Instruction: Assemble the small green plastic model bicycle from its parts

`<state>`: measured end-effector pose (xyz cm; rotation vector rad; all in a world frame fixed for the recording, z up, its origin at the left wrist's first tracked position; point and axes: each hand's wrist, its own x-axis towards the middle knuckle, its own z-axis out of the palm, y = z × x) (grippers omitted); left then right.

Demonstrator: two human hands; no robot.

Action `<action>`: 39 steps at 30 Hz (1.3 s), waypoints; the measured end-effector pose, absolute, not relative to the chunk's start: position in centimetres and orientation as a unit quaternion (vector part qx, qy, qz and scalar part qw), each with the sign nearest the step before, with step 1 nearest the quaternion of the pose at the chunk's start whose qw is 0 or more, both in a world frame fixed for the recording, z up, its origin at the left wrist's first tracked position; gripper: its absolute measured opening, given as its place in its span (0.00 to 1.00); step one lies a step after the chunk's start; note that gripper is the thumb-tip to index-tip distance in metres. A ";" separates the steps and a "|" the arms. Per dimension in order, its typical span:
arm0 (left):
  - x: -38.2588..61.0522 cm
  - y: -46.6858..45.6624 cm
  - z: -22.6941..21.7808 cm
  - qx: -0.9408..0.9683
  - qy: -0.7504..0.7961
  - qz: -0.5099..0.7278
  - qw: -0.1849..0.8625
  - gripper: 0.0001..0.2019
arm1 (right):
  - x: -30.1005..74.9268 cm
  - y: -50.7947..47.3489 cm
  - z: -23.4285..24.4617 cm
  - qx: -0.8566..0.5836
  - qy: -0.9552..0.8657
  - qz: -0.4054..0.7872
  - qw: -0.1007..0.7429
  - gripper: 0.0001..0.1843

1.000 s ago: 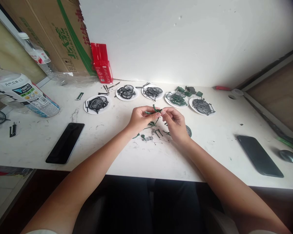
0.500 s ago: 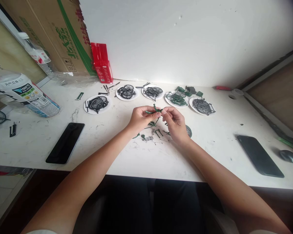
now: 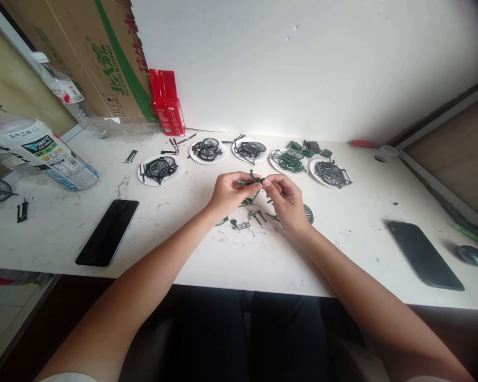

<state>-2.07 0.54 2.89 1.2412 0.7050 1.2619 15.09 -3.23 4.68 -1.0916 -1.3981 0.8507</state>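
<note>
My left hand (image 3: 231,192) and my right hand (image 3: 287,199) meet above the white table (image 3: 342,244), both pinched on a small green plastic frame piece (image 3: 255,180) held between their fingertips. Under the hands lie several loose green and metal small parts (image 3: 247,220) and a green wheel (image 3: 308,214), partly hidden by my right wrist. Behind the hands stands a row of white paper plates: a plate with a black wheel (image 3: 158,170), two plates with black parts (image 3: 207,150) (image 3: 250,150), a plate with green parts (image 3: 287,162) and a plate with a dark wheel (image 3: 330,173).
A black phone (image 3: 107,232) lies at front left, another phone (image 3: 425,255) and a mouse (image 3: 472,255) at front right. A large bottle (image 3: 43,154) lies at left. A red box (image 3: 167,103) and a cardboard carton (image 3: 87,53) lean on the wall.
</note>
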 end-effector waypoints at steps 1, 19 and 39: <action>-2.1 0.6 2.8 0.533 0.303 0.541 0.575 0.25 | 15.1 -3.3 4.7 -0.465 -0.592 0.360 0.552 0.24; -2.6 0.3 3.4 0.577 0.336 0.538 0.516 0.22 | 15.3 -3.0 4.5 -0.464 -0.541 0.437 0.548 0.24; -2.6 0.2 3.8 0.581 0.343 0.527 0.516 0.20 | 15.4 -2.3 4.1 -0.419 -0.450 0.574 0.540 0.16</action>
